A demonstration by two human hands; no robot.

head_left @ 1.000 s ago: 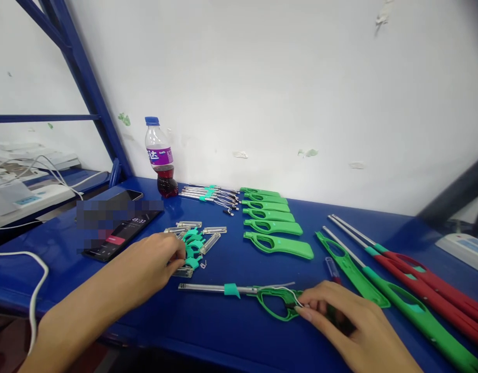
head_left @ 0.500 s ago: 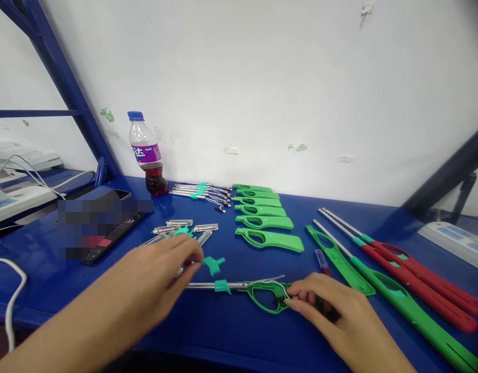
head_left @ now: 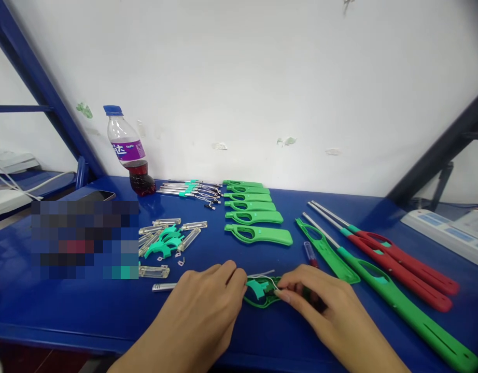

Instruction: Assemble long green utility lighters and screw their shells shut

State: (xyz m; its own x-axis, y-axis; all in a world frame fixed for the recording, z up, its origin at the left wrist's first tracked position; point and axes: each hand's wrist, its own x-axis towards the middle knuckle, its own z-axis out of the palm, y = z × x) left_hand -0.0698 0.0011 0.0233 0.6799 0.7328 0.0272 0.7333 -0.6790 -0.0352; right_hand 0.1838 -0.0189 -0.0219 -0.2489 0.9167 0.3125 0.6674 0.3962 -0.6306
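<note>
A green handle shell lies near the table's front, between my two hands. My left hand is closed at its left end, pinching a teal trigger piece over the handle's loop. A silver tube sticks out to the left from beneath that hand. My right hand is closed on the shell's right part, its thumb and forefinger beside a thin white wire. The shell's right end is hidden under my right palm.
Clear tanks and teal triggers lie left. Behind are wired metal tubes and several green shells. A screwdriver, green lighter and red lighters lie right; a bottle stands back left.
My left hand has moved right and down from the clear tanks to the green shell, bringing the teal trigger over its loop. My right hand stays at the shell. The view has shifted slightly.
</note>
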